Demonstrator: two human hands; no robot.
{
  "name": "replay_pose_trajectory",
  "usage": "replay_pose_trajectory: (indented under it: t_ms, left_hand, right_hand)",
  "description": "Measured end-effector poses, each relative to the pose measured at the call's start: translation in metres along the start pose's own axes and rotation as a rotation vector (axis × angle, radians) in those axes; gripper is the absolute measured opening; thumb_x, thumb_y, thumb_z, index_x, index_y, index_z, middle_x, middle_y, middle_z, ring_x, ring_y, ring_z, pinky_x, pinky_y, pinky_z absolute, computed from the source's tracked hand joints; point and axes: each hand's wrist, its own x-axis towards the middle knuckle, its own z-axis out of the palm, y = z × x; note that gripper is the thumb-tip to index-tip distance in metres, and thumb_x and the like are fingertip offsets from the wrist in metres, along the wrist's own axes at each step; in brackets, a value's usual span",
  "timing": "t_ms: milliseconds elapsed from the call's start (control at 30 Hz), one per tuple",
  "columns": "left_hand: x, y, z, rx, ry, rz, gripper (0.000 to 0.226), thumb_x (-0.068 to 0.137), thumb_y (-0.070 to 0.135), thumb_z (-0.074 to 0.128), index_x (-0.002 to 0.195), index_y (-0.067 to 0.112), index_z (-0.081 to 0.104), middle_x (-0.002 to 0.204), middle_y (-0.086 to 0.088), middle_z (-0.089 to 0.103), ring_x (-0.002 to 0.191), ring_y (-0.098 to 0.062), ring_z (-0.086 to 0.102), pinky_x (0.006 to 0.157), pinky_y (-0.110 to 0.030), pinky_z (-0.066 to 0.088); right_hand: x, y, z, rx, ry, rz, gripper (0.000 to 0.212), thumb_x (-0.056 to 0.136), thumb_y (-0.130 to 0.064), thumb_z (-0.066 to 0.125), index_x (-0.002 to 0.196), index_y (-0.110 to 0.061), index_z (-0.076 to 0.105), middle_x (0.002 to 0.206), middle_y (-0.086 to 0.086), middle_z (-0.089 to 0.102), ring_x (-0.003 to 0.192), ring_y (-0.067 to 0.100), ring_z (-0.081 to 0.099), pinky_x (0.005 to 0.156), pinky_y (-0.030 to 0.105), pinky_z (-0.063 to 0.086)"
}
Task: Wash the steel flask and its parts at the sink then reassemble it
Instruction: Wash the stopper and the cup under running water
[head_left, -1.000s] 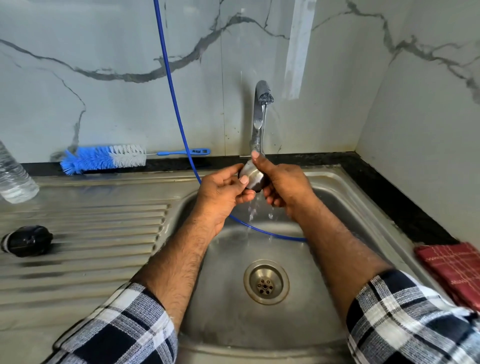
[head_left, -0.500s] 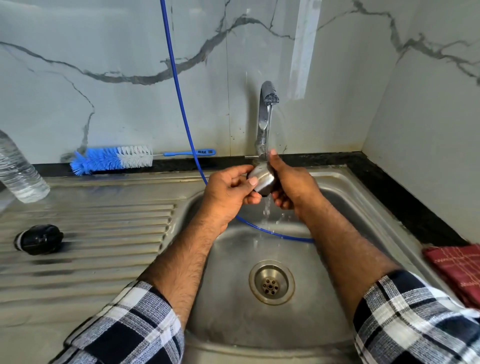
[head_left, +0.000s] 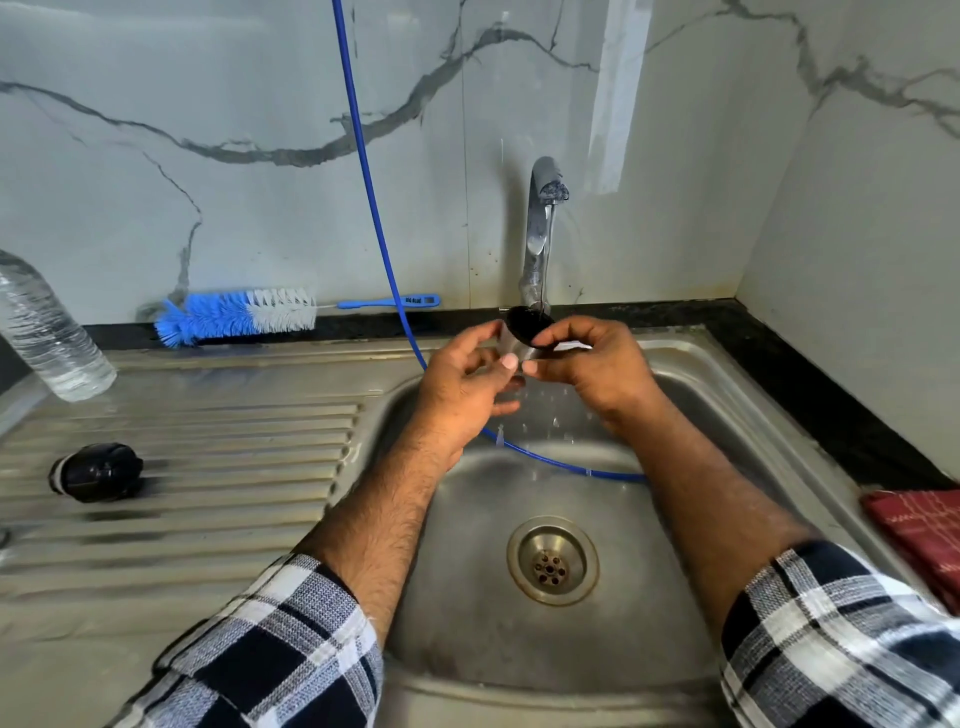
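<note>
A small steel flask cap (head_left: 522, 335) with a dark inside is held under the running tap (head_left: 540, 234), its open mouth turned up and away from me. My left hand (head_left: 467, 384) and my right hand (head_left: 592, 364) both pinch it with fingertips above the sink basin (head_left: 467, 519). Water runs into the cap and drips down. A black flask stopper (head_left: 96, 472) lies on the ribbed drainboard (head_left: 208, 467) at the left. The flask body is out of view.
A blue and white bottle brush (head_left: 239, 314) lies along the back ledge. A blue hose (head_left: 374, 208) hangs from above into the basin. A clear plastic bottle (head_left: 47, 327) leans at far left. A red cloth (head_left: 919, 535) lies at the right edge. The drain (head_left: 552, 561) is open.
The cap has been turned so its dark open mouth faces the water stream; before, its steel outside showed. Both hands shifted their fingertips on it.
</note>
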Motion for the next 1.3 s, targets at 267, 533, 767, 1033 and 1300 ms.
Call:
replay_pose_trajectory:
  t_ms: [267,533,767,1033,1300]
  left_hand:
    - [0.001,0.003,-0.001,-0.243,-0.041,-0.039,0.039,0.104,0.006,0.062,0.139,0.022,0.057,0.128,-0.017,0.072,0.102,-0.026,0.076,0.082,-0.044,0.066]
    - [0.006,0.012,-0.011,-0.293,-0.052,-0.129,0.026,0.111,0.025,0.051,0.127,0.013,0.067,0.103,-0.016,0.069,0.069,-0.018,0.060,0.060,-0.029,0.056]
    - [0.000,0.008,-0.006,-0.307,-0.102,-0.028,0.033,0.108,0.008,0.054,0.141,0.011,0.060,0.116,-0.015,0.073,0.092,-0.025,0.073,0.082,-0.039,0.063]
    - [-0.003,0.015,0.000,-0.174,-0.032,-0.363,0.049,0.112,0.049,0.040,0.109,0.007,0.066,0.069,-0.013,0.071,0.050,-0.015,0.057,0.049,-0.025,0.043]
    - [-0.003,0.015,0.002,-0.180,-0.013,-0.395,0.055,0.108,0.057,0.043,0.107,0.007,0.067,0.071,-0.014,0.069,0.054,-0.017,0.054,0.044,-0.024,0.036]
  right_hand:
    - [-0.005,-0.003,0.001,-0.211,-0.252,-0.207,0.011,0.099,-0.008,0.073,0.101,-0.017,0.079,0.099,0.001,0.073,0.093,-0.003,0.068,0.088,0.023,0.057]
    - [-0.007,-0.001,-0.006,-0.728,-0.329,-0.111,0.077,0.077,-0.071,0.080,0.147,-0.055,0.053,0.177,-0.010,-0.008,0.164,0.027,0.003,0.131,0.053,0.017]
    - [-0.001,-0.005,-0.007,-0.293,-0.387,-0.057,0.052,0.063,-0.021,0.084,0.114,-0.032,0.082,0.160,-0.003,0.038,0.147,0.015,0.037,0.121,0.041,0.036]
    - [-0.007,-0.006,-0.014,-0.606,-0.378,0.046,0.058,0.077,-0.042,0.088,0.132,-0.046,0.071,0.176,-0.005,0.011,0.162,0.028,0.006,0.129,0.062,0.014]
    - [-0.013,-0.013,-0.013,-0.374,-0.503,-0.023,0.053,0.061,-0.040,0.081,0.115,-0.037,0.082,0.172,-0.011,0.020,0.157,0.020,0.023,0.127,0.057,0.023]
